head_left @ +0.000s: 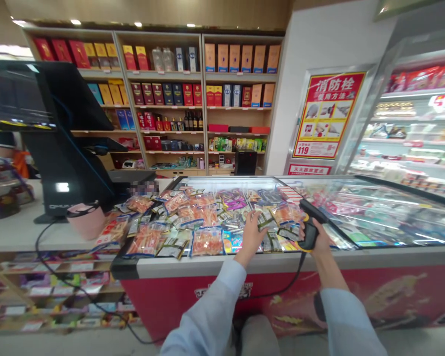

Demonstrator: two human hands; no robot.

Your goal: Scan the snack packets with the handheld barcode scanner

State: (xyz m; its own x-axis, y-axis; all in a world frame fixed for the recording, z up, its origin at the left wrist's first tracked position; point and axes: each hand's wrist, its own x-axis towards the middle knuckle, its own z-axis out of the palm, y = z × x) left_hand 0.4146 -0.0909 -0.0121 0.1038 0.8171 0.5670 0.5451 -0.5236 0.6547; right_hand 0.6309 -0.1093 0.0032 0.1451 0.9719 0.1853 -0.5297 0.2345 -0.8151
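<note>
The glass-topped red freezer surface [385,217] carries a heap of clear snack packets [193,222], extending left of the hands. The right hand [319,242] grips a black corded barcode scanner [309,233]. The left hand [251,236] touches a green-edged packet [266,221]; grip indeterminate.

"What's along the back wall?"

"Wooden shelves [165,75] full of boxed liquor [166,94] in red, gold and blue, with dark bottles [191,121] on a middle tier."

"And over on the left?"

"A black checkout terminal [70,163] on a white worktop [15,232], with a pink cup [86,222] just beside its foot. Lower shelves of small packaged goods [52,291] run beneath."

"Right side?"

"A red fire hydrant instruction poster [328,113] on a white wall [311,44], then a glass-fronted refrigerated case [411,133] with lit shelves."

"That long unit in front?"

"A chest freezer [393,296] with a glass lid [385,217] and a red printed front."
</note>
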